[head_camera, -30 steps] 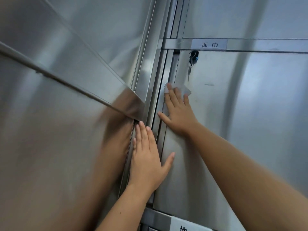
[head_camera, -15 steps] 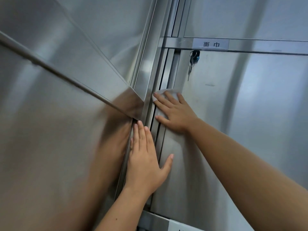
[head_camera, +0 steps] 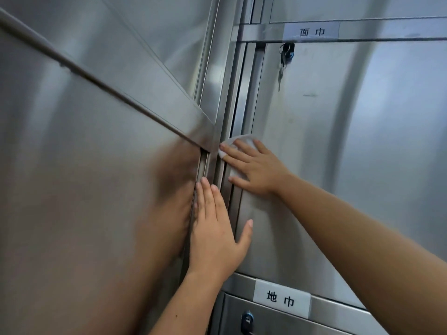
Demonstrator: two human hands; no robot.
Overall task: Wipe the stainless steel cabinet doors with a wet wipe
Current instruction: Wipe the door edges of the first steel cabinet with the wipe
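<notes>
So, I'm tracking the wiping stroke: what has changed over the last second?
The right hand, pressing the wet wipe flat, slid down the left edge of the cabinet door, away from the keys, its fingers turning from upward to leftward onto the frame. Nothing was gripped or let go. The left hand stayed flat on the seam between the doors; the keys hang as before.

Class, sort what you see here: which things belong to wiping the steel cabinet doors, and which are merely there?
Belongs to the job:
wet wipe
right hand, flat on the wipe
cabinet door being wiped
left hand, flat against the steel

Merely there:
keys hanging from the door's lock
upper label
lower label
lower lock
</notes>
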